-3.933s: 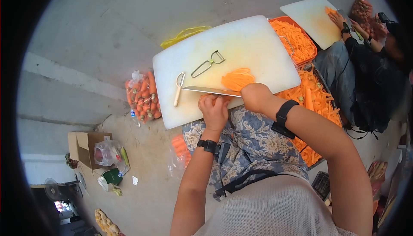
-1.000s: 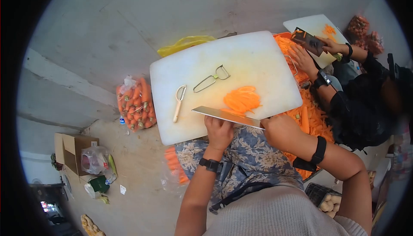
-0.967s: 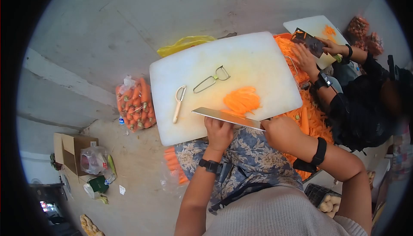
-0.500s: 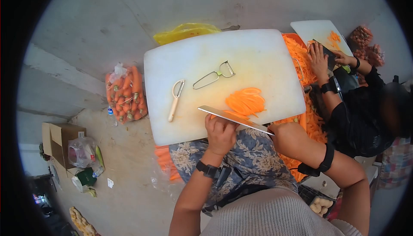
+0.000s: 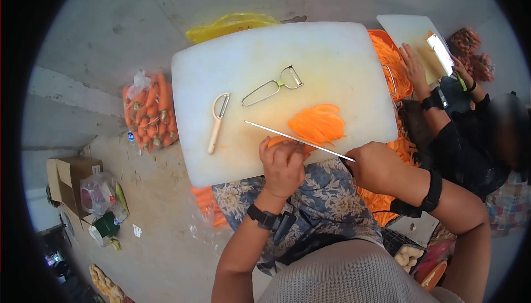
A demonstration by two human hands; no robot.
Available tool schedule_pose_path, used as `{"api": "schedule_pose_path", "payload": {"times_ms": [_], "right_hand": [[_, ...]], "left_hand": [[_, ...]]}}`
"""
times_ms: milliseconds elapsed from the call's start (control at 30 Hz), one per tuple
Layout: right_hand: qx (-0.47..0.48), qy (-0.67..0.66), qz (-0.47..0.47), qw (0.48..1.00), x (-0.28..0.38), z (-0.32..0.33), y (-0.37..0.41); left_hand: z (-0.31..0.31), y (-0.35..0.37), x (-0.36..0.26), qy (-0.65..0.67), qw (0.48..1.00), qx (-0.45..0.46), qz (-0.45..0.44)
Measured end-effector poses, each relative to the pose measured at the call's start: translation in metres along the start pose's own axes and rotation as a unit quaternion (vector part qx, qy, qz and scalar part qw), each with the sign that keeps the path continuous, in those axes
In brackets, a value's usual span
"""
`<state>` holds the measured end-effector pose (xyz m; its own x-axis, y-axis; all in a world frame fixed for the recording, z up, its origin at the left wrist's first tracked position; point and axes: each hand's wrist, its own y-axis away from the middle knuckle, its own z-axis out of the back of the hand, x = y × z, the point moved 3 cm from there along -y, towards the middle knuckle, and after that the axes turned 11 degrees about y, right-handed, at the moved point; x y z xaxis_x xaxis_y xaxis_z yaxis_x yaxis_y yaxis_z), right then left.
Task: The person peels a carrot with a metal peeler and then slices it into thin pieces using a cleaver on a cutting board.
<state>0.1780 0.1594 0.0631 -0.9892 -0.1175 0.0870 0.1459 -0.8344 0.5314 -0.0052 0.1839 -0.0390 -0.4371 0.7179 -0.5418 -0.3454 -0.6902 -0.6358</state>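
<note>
My left hand (image 5: 283,166) grips a carrot (image 5: 275,141) near the front edge of a large white cutting board (image 5: 249,48). In my right hand (image 5: 373,162) is a kitchen knife (image 5: 298,140), its blade edge-on across the carrot beside my left fingers. Thin carrot slices (image 5: 318,124) lie fanned in a pile just beyond the blade. Farther left on the board rest a peeler with a pale handle (image 5: 215,129) and a wire-handled peeler (image 5: 274,87). My left fingers hide part of the carrot.
A bag of whole carrots (image 5: 150,112) stands left of the board. To the right, an orange container of shredded carrot (image 5: 390,59) sits beside another person's hands (image 5: 415,71), a knife (image 5: 441,54) and a smaller board (image 5: 401,26). A cardboard box (image 5: 72,184) is on the floor.
The knife blade has turned from showing its flat side to nearly edge-on over the carrot. The view has shifted slightly. The other person's knife has lifted and their hands have parted.
</note>
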Motion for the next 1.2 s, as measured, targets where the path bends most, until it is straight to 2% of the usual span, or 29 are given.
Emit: {"api": "schedule_pose_path", "payload": {"times_ms": [200,400,467,567,700,1000,1200], "right_hand": [[0.006,-0.017,0.005,1.0,0.002,-0.001,-0.011],[-0.015,-0.013,0.0,1.0,0.011,0.01,-0.011],[0.025,-0.019,-0.031,0.999,0.011,0.004,-0.013],[-0.051,-0.022,0.021,0.998,0.01,-0.005,-0.005],[-0.077,-0.021,0.034,0.996,0.012,-0.009,0.001],[-0.061,-0.028,0.016,0.998,0.017,-0.004,-0.003],[-0.009,-0.003,0.004,1.0,0.029,0.013,-0.005]], "left_hand": [[-0.002,0.0,0.003,-0.009,1.0,-0.012,0.006],[0.002,-0.008,-0.002,-0.031,0.999,0.014,-0.007],[0.003,-0.003,-0.002,-0.037,0.999,0.02,-0.008],[0.0,-0.001,-0.002,-0.046,0.999,0.011,-0.011],[-0.002,0.004,0.003,-0.045,0.999,0.004,-0.011],[-0.004,0.002,0.005,-0.043,0.999,-0.004,-0.029],[-0.005,0.005,0.005,-0.03,0.999,-0.006,-0.029]]}}
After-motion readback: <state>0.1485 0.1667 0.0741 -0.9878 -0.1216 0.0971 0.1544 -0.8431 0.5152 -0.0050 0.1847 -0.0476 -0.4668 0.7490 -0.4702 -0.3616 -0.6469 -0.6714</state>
